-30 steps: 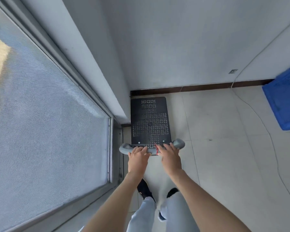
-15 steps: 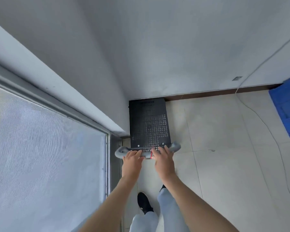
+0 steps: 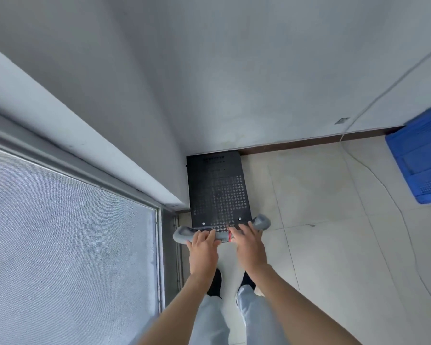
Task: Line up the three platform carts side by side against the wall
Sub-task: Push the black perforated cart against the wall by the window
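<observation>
One black platform cart (image 3: 218, 190) with a perforated deck stands in the corner, its far end touching the brown baseboard of the back wall (image 3: 259, 83) and its left side along the side wall. Its grey padded handle (image 3: 260, 221) runs across the near end. My left hand (image 3: 203, 249) grips the handle left of its red centre mark, and my right hand (image 3: 249, 245) rests on it just right of that mark. No other cart is in view.
A blue plastic crate (image 3: 418, 158) sits on the floor at the right against the back wall. A thin white cable (image 3: 383, 180) trails down the wall and across the tiles. A large window (image 3: 60, 245) fills the left.
The cart has rolled forward until its far end meets the baseboard in the corner. I have stepped closer, and both hands stay on the handle.
</observation>
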